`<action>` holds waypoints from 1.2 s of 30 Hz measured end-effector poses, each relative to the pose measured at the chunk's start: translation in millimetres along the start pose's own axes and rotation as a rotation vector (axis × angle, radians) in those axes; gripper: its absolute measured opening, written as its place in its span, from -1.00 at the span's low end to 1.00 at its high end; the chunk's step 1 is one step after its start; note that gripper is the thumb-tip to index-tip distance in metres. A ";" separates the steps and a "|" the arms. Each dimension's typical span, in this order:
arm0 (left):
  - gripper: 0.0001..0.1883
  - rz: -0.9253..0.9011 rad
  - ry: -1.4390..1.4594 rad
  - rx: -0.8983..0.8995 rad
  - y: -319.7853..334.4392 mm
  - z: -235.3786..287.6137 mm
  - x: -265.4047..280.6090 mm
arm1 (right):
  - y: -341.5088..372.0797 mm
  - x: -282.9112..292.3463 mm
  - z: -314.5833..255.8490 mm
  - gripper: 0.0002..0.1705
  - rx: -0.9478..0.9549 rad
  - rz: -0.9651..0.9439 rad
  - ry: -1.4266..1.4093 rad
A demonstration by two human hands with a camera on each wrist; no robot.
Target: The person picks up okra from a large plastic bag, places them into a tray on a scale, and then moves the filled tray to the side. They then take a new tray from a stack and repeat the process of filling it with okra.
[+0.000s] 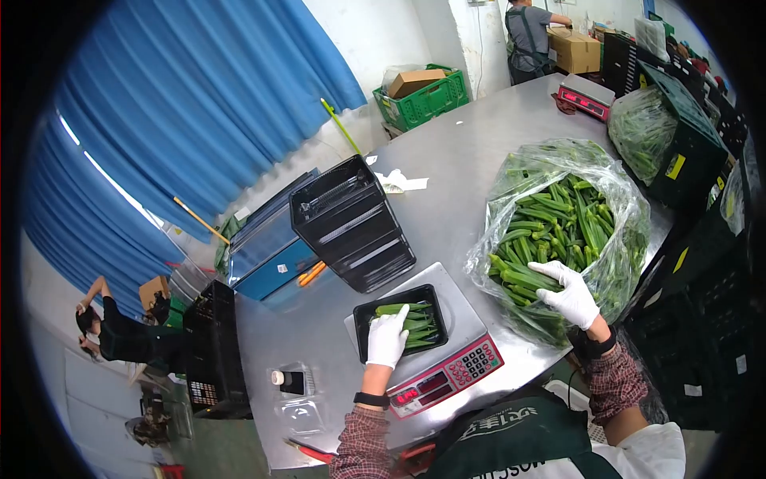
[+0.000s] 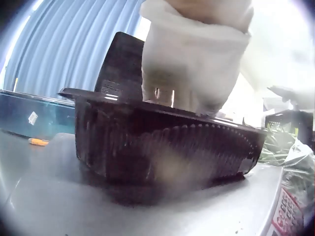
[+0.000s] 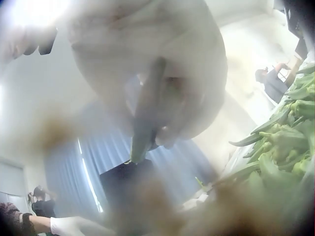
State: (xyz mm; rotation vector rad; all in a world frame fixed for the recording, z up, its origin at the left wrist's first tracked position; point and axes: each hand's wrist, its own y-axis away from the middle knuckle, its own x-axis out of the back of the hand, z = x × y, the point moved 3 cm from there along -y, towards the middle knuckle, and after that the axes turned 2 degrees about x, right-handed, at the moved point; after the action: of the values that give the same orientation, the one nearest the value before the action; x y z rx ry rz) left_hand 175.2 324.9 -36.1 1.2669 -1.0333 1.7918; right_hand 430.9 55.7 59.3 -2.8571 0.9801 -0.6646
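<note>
My white-gloved left hand (image 1: 386,338) reaches down into a black plastic tray (image 1: 361,334), its fingers on green okra pods (image 1: 417,325) lying side by side there. In the left wrist view the tray wall (image 2: 162,142) hides the fingertips, so I cannot tell whether they pinch a pod. The tray stands on the steel plate of a scale (image 1: 465,319). At the near edge of a clear plastic bag (image 1: 511,172) full of okra, my gloved right hand (image 1: 576,299) grips an okra pod (image 3: 143,118), seen between thumb and fingers in the right wrist view.
Behind the tray stands a tall black crate (image 1: 355,227) on the steel table (image 1: 447,180). A clear plastic box (image 1: 299,403) and red-handled tool (image 1: 311,452) lie at front left. Dark crates (image 1: 686,351) line the right side. A person (image 1: 528,44) works at the far end.
</note>
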 end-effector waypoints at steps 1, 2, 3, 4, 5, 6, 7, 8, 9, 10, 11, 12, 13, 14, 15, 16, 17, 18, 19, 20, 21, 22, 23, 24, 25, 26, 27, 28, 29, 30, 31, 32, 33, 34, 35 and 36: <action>-0.41 -0.082 -0.008 0.032 -1.4 0.6 0.7 | 1.5 0.1 1.3 -0.41 -0.001 -0.005 -0.005; -0.41 -0.082 -0.011 0.032 -2.6 1.9 4.2 | 2.6 0.2 2.5 -0.41 -0.002 -0.011 -0.009; -0.38 -0.074 -0.025 -0.020 -4.0 5.7 9.9 | 4.1 0.1 3.8 -0.41 -0.002 -0.010 -0.013; -0.35 -0.068 -0.039 -0.072 -4.9 10.1 15.6 | 6.5 0.2 4.7 -0.41 0.014 -0.005 0.010; -0.30 -0.021 -0.056 -0.125 -5.9 16.9 22.0 | 9.1 0.5 5.6 -0.41 0.030 0.000 0.035; -0.30 -0.024 -0.059 -0.126 -3.5 17.2 20.7 | 12.2 0.9 6.5 -0.41 0.028 0.001 0.030; -0.27 0.007 -0.027 -0.124 0.9 16.8 19.8 | 15.8 1.0 8.1 -0.41 -0.005 -0.003 -0.006; -0.24 0.040 0.006 -0.122 4.4 16.8 19.0 | 19.1 0.6 10.4 -0.42 -0.037 -0.007 -0.042; -0.20 0.018 0.126 -0.011 7.6 20.2 23.3 | 21.9 -0.7 13.6 -0.42 -0.033 0.002 -0.035; -0.20 0.015 0.126 -0.011 9.2 23.5 27.2 | 24.1 -0.8 15.9 -0.42 -0.035 0.002 -0.037; -0.19 0.064 0.126 -0.016 10.9 26.2 31.9 | 26.1 -1.3 17.7 -0.43 -0.036 -0.009 -0.032; -0.19 0.114 0.125 -0.020 12.5 28.2 36.3 | 27.5 -2.4 18.7 -0.43 -0.037 -0.022 -0.027; -0.19 0.121 0.091 -0.064 11.3 29.0 40.5 | 28.4 -4.0 19.6 -0.43 -0.038 -0.026 -0.028; -0.19 0.120 0.091 -0.059 12.1 28.4 41.0 | 29.1 -5.8 20.7 -0.43 -0.047 -0.031 -0.034; -0.19 0.141 0.082 -0.079 13.0 28.6 42.1 | 29.4 -7.5 21.6 -0.43 -0.055 -0.036 -0.039; -0.20 0.163 0.073 -0.100 13.8 28.7 43.0 | 29.3 -9.1 21.7 -0.43 -0.054 -0.038 -0.040; -0.20 0.163 0.073 -0.099 15.0 27.3 42.4 | 29.1 -10.9 21.1 -0.43 -0.050 -0.038 -0.053; -0.21 0.136 0.124 -0.066 16.5 24.0 40.0 | 28.9 -12.4 20.5 -0.43 -0.047 -0.037 -0.065; -0.22 0.109 0.174 -0.035 18.1 21.0 37.0 | 28.5 -13.3 19.6 -0.43 -0.048 -0.036 -0.066; -0.22 0.106 0.175 -0.036 20.1 19.1 34.1 | 28.1 -13.8 18.2 -0.44 -0.039 -0.034 -0.062; -0.23 0.125 0.167 -0.033 21.6 17.6 32.6 | 28.2 -13.8 17.5 -0.44 -0.030 -0.031 -0.058; -0.24 0.145 0.159 -0.030 22.4 16.7 31.7 | 28.9 -13.8 18.6 -0.44 -0.033 -0.030 -0.059; -0.24 0.142 0.159 -0.031 22.6 16.7 30.6 | 29.3 -14.0 20.5 -0.44 -0.029 -0.031 -0.054; -0.24 0.158 0.138 -0.025 22.7 18.0 31.3 | 29.7 -14.5 22.0 -0.44 -0.025 -0.033 -0.050; -0.25 0.175 0.117 -0.018 22.4 19.4 32.2 | 30.1 -15.6 23.0 -0.44 -0.027 -0.032 -0.050; -0.25 0.173 0.117 -0.019 21.4 21.4 33.7 | 31.2 -17.6 23.9 -0.44 -0.030 -0.042 -0.042; -0.25 0.177 0.112 -0.028 19.9 24.1 35.8 | 32.7 -19.4 24.3 -0.44 -0.033 -0.053 -0.035; -0.26 0.181 0.107 -0.038 18.7 25.9 36.7 | 33.5 -20.9 23.7 -0.44 -0.035 -0.052 -0.035; -0.26 0.180 0.107 -0.038 17.7 26.2 36.1 | 33.6 -23.2 22.6 -0.43 -0.038 -0.070 -0.035; -0.26 0.181 0.096 -0.060 16.7 26.6 35.5 | 33.9 -25.0 22.2 -0.43 -0.041 -0.089 -0.035; -0.27 0.182 0.084 -0.081 16.0 27.2 35.2 | 34.5 -27.0 23.7 -0.43 -0.035 -0.095 -0.046; -0.27 0.182 0.083 -0.082 15.6 27.3 35.0 | 35.1 -28.0 23.3 -0.43 -0.034 -0.094 -0.046; -0.27 0.177 0.083 -0.082 15.2 27.4 34.6 | 35.4 -29.9 22.7 -0.43 -0.049 -0.105 -0.059; -0.27 0.172 0.083 -0.082 14.6 27.5 34.3 | 35.2 -31.4 21.9 -0.43 -0.063 -0.115 -0.071; -0.27 0.172 0.083 -0.084 13.5 27.3 33.8 | 34.3 -31.4 19.5 -0.47 -0.055 -0.115 -0.074; -0.25 0.160 0.113 -0.040 12.1 25.2 32.5 | 33.9 -31.4 19.4 -0.47 -0.055 -0.114 -0.075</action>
State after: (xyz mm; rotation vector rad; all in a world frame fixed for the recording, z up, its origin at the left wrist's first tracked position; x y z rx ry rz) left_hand 165.7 300.2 -2.5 1.0711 -1.1272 1.9293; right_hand 397.2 45.5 23.6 -2.9804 0.8441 -0.5420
